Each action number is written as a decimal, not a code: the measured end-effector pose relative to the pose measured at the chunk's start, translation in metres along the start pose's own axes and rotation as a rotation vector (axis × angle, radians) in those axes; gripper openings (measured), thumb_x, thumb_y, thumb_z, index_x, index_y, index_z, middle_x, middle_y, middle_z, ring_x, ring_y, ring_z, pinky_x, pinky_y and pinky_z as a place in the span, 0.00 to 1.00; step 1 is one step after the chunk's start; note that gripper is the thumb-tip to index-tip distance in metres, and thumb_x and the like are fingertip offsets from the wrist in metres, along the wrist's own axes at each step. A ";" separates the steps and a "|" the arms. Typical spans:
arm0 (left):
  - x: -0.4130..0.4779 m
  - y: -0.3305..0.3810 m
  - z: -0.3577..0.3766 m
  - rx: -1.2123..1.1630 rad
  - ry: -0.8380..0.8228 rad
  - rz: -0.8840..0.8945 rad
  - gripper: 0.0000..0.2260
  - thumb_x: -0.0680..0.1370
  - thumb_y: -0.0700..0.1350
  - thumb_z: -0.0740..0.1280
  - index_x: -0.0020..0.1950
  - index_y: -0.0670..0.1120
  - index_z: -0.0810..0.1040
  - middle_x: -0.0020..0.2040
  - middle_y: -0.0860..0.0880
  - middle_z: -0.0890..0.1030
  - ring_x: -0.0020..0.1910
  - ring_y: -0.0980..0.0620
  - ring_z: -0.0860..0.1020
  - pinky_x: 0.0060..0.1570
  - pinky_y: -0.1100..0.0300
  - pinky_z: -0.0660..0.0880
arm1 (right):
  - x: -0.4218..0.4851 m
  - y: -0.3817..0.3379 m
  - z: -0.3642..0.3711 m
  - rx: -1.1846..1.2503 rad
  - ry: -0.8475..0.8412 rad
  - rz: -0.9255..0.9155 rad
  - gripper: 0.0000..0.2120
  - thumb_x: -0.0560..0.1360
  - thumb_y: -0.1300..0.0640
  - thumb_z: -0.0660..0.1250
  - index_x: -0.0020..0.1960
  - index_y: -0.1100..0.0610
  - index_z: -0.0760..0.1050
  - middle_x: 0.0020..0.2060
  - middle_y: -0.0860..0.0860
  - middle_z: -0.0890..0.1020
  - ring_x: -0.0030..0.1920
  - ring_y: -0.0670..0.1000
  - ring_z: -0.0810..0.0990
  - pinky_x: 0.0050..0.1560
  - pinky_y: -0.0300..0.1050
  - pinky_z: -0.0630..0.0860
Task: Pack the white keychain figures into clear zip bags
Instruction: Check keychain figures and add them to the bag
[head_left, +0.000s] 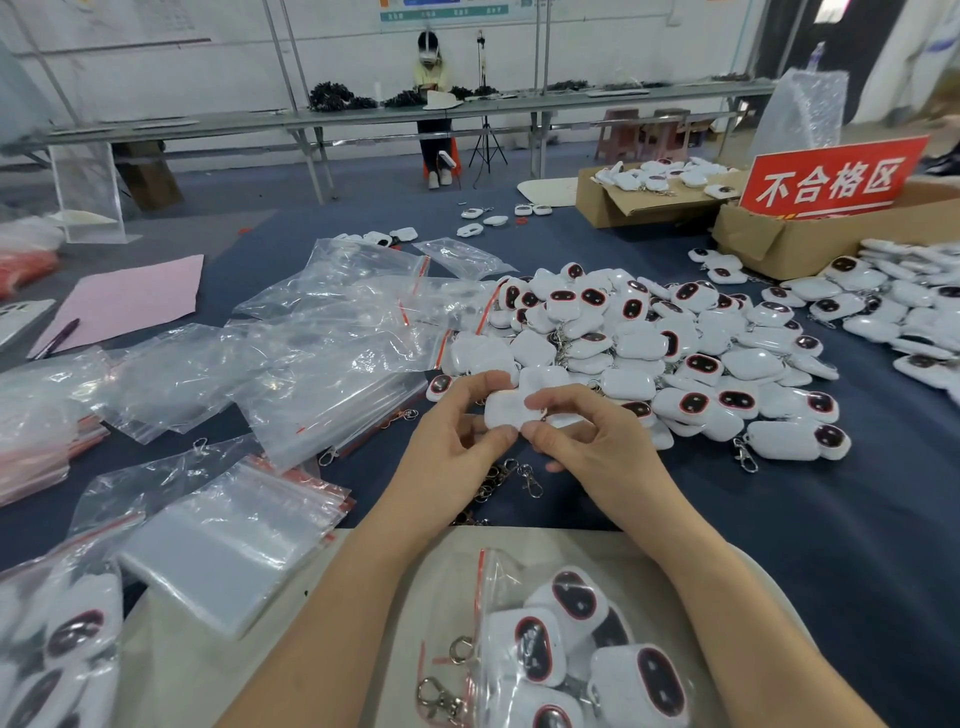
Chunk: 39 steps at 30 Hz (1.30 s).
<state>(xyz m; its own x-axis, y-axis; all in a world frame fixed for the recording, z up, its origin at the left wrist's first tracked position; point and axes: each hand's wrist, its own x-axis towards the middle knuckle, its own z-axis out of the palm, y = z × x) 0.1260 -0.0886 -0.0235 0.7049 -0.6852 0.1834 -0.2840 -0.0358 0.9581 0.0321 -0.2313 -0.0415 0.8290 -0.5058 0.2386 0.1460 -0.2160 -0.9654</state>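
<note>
Both hands hold one white keychain figure (506, 409) above the blue table, its plain white back up. My left hand (457, 431) grips its left end with thumb and fingers. My right hand (587, 441) pinches its right end, where the metal ring sits. Behind them lies a big pile of white figures (665, 343) with dark red-rimmed faces. Empty clear zip bags (332, 332) with red strips spread to the left. A filled zip bag (561, 649) holding several figures rests on my lap.
A stack of flat zip bags (234, 540) lies near left, with bagged figures (62, 634) at the lower left. Loose metal clasps (514, 480) lie under my hands. Cardboard boxes (800, 239) and a red sign (831, 176) stand far right. Pink paper (130, 301) lies far left.
</note>
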 end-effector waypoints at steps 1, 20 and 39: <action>0.000 0.000 0.000 -0.005 0.003 -0.002 0.20 0.79 0.34 0.69 0.67 0.51 0.75 0.61 0.51 0.81 0.53 0.49 0.81 0.58 0.60 0.78 | 0.001 0.001 0.000 -0.004 0.013 0.002 0.12 0.75 0.57 0.74 0.50 0.40 0.79 0.45 0.39 0.82 0.42 0.53 0.82 0.44 0.44 0.84; 0.005 -0.011 0.002 -0.092 0.064 0.075 0.12 0.80 0.35 0.68 0.55 0.51 0.82 0.49 0.49 0.86 0.46 0.51 0.84 0.49 0.62 0.79 | -0.001 -0.002 -0.001 -0.051 0.028 0.006 0.08 0.77 0.56 0.72 0.51 0.43 0.79 0.44 0.42 0.83 0.41 0.49 0.82 0.46 0.49 0.84; 0.001 -0.005 0.006 -0.142 0.003 -0.045 0.09 0.83 0.44 0.65 0.53 0.42 0.85 0.35 0.44 0.83 0.33 0.50 0.83 0.34 0.61 0.79 | -0.003 -0.010 -0.001 0.037 -0.052 0.010 0.08 0.79 0.55 0.70 0.48 0.42 0.84 0.39 0.52 0.84 0.37 0.45 0.81 0.39 0.38 0.79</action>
<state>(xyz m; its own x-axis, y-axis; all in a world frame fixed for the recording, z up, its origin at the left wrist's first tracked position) 0.1240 -0.0931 -0.0299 0.7171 -0.6828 0.1399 -0.1572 0.0371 0.9869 0.0274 -0.2283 -0.0325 0.8573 -0.4633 0.2242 0.1569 -0.1797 -0.9711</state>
